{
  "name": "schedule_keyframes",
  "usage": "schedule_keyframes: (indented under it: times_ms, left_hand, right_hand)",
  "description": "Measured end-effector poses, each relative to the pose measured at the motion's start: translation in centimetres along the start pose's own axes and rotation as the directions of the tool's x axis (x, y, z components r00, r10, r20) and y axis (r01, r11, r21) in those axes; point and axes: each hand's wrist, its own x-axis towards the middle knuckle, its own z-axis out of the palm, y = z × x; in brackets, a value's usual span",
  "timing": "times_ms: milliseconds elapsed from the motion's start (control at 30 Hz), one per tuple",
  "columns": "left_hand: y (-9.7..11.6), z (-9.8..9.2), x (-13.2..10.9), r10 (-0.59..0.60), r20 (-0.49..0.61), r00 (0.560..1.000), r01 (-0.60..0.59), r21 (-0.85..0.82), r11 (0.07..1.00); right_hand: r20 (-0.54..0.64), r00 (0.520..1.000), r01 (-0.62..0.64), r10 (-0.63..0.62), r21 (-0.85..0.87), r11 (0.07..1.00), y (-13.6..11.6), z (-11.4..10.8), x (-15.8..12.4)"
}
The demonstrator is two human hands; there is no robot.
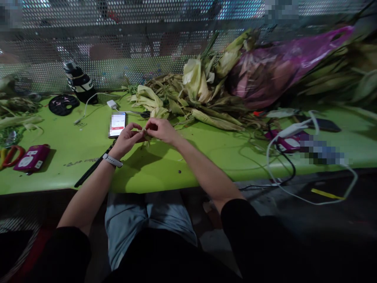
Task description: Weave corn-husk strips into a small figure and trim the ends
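Observation:
My left hand (129, 138), with a pale watch on its wrist, and my right hand (161, 129) meet over the green table (165, 165). Between them the fingertips of both hands pinch a small strip of corn husk (146, 142), pale green and partly hidden by the fingers. Just behind my hands lies a heap of corn husks (176, 96), some pale and fresh, others brown and dry. A phone (118, 124) with a lit screen rests close to my left hand, and a black strap (92, 168) trails from near it to the table's front edge.
At left are a black bottle (79, 83), a black mask-like pad (63, 104), a purple box (32, 158) and orange-handled scissors (14, 156). A pink plastic bag (273, 70), white cables (268, 153) and another phone (319, 123) occupy the right. Perforated metal mesh (123, 51) stands behind.

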Motion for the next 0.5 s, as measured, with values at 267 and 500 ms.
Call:
schedule_keyframes:
  times_ms: [267, 500]
  left_hand:
    - [-0.3, -0.8, 0.4, 0.018, -0.120, 0.993, -0.026, -0.067, 0.997]
    - [-0.3, -0.7, 0.7, 0.108, -0.239, 0.965, -0.135, -0.101, 0.986]
  right_hand:
    - [-0.130, 0.986, 0.116, -0.102, 0.103, 0.988, -0.8, -0.3, -0.1]
    - [-0.489, 0.871, -0.046, 0.053, 0.026, 0.999, 0.6, -0.4, 0.3]
